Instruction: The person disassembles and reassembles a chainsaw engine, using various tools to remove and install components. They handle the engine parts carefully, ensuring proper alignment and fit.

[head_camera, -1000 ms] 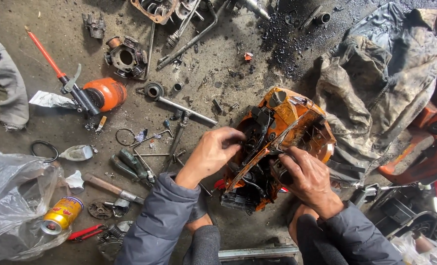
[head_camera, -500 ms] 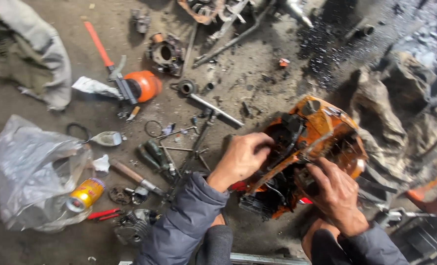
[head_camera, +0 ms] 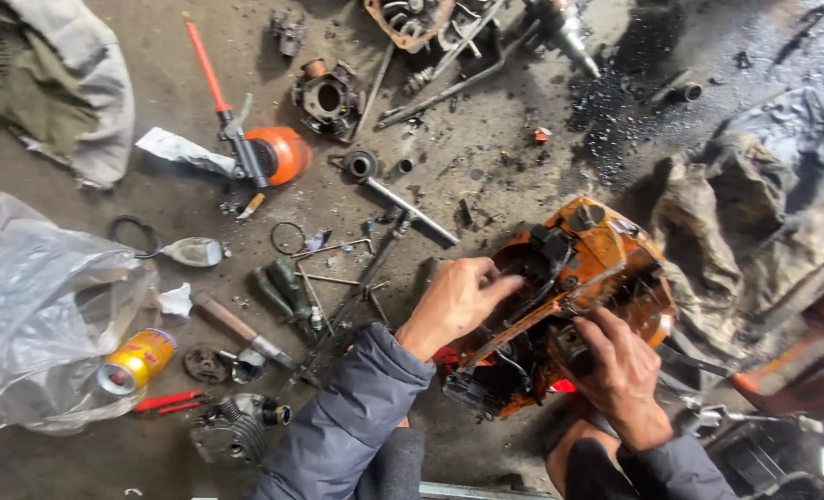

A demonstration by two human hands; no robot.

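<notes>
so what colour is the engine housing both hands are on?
Orange, grimy with black grease, on the engine housing; head view.

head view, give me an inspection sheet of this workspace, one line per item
surface: bare concrete floor, gritty, with a dark oily patch at top.
job's things: orange engine housing, grimy and opened up, lying tilted.
clutter: orange oil can with red spout, T-handle wrench, wooden-handled tool, yellow tin, clear plastic bag, metal cylinder part, loose small parts.
hands: left hand on the housing's open side; right hand gripping its lower edge.
cables: thin black leads inside the housing.
surroundings: dirty rags at right, grey cloth at top left.
</notes>
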